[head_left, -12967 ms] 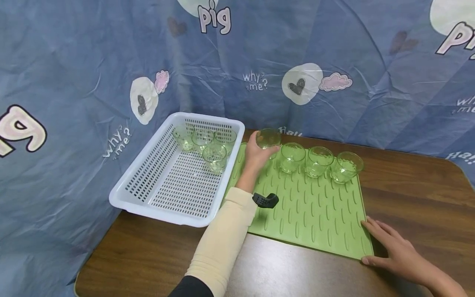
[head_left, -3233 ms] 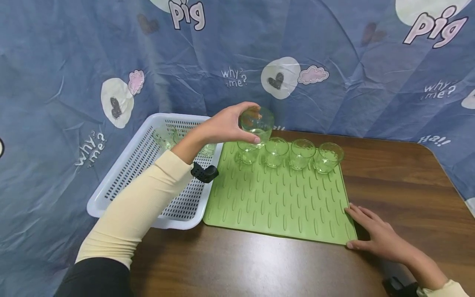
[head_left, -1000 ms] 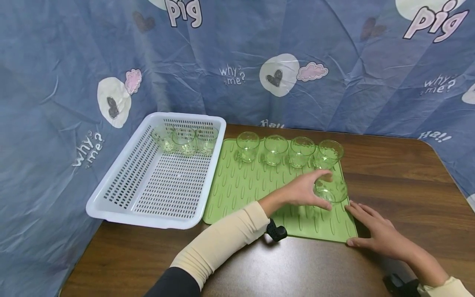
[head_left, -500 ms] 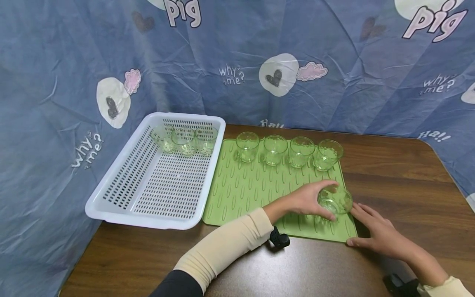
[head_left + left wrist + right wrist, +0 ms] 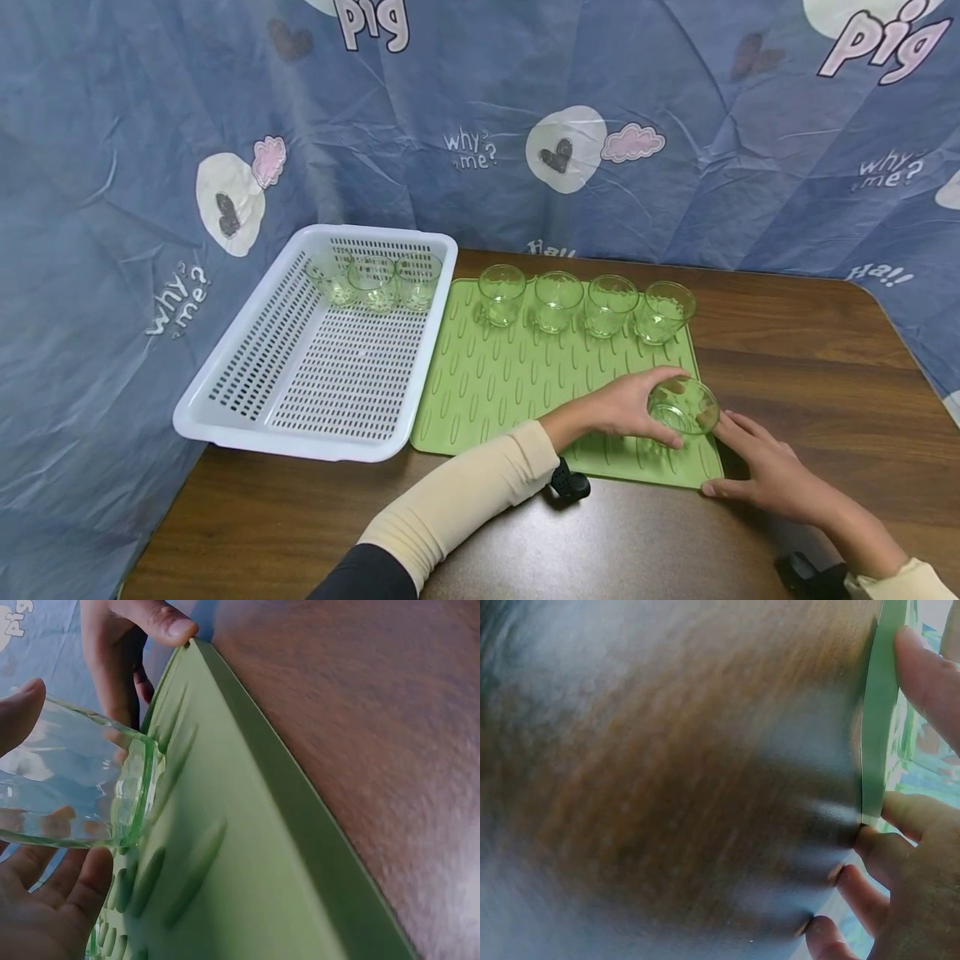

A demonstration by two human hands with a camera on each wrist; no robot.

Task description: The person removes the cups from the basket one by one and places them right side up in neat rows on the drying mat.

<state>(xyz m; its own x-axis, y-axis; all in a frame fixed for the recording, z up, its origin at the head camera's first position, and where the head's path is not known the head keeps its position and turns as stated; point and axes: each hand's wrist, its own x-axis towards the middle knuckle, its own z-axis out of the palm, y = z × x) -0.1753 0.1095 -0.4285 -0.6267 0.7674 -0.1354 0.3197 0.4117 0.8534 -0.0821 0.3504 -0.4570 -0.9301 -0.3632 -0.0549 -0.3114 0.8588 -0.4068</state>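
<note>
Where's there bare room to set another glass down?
On the green mat, between the white basket and the left hand, in front of the row of glasses; on the wooden table right of the mat, beyond the right hand. Crowded: the mat's back edge and right front, with the held glass between both hands.

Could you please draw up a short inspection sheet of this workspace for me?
Surface: brown wooden table, with a green mat lying on it.
Job's things: three glasses in the white basket; four glasses upright in a row along the mat's far edge; a held glass near its right edge.
Clutter: nothing seen.
Grippers: left hand grips the held glass; right hand touches the mat's right edge.
Cables: nothing seen.
Surroundings: blue printed cloth behind the table and to the left.
</note>
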